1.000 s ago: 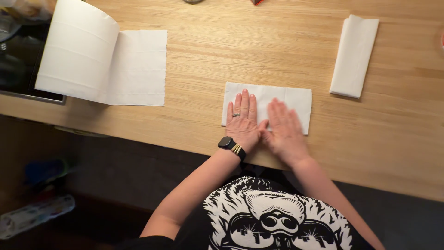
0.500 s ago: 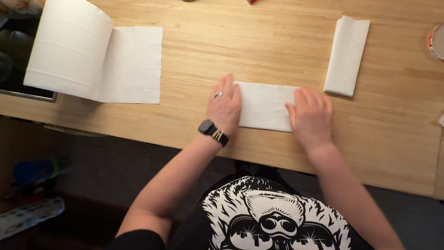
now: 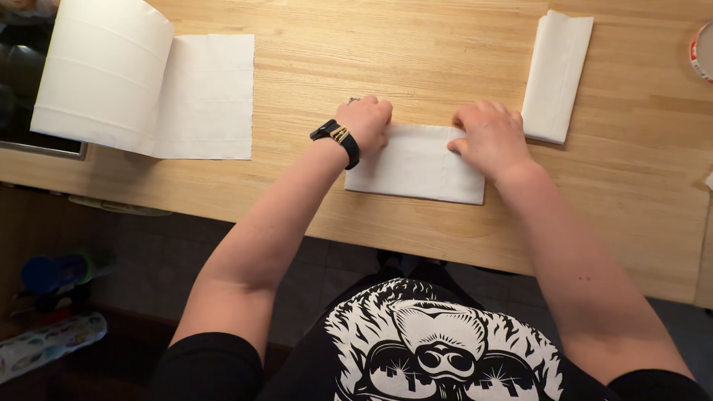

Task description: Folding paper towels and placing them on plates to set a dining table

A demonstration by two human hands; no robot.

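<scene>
The folded white paper towel [image 3: 416,165] lies flat on the wooden worktop [image 3: 386,67], close to its near edge and straight in front of the person. It sits between the two hands and partly under them. The left hand [image 3: 365,122] is curled into a loose fist on the towel's upper left corner, knuckles up, with a black watch [image 3: 338,139] on the wrist and a ring just showing on one finger. The right hand [image 3: 489,137] is curled in the same way over the upper right corner, fingers tucked down onto the sheet's far edge. The hands are apart, one at each end of the towel. Both seem to pinch or press that far edge, though the fingertips are hidden and I cannot tell whether paper is gripped between them.

Just beside the right hand, towards the far right, a second folded towel [image 3: 557,74] lies as a narrow strip, its near end almost touching the knuckles. Well to the left, a big roll of paper towel [image 3: 100,74] rests on the worktop with a loose sheet [image 3: 208,96] spread flat from it. At the far right edge a round tub [image 3: 702,50] with a red and white rim peeks in.
</scene>
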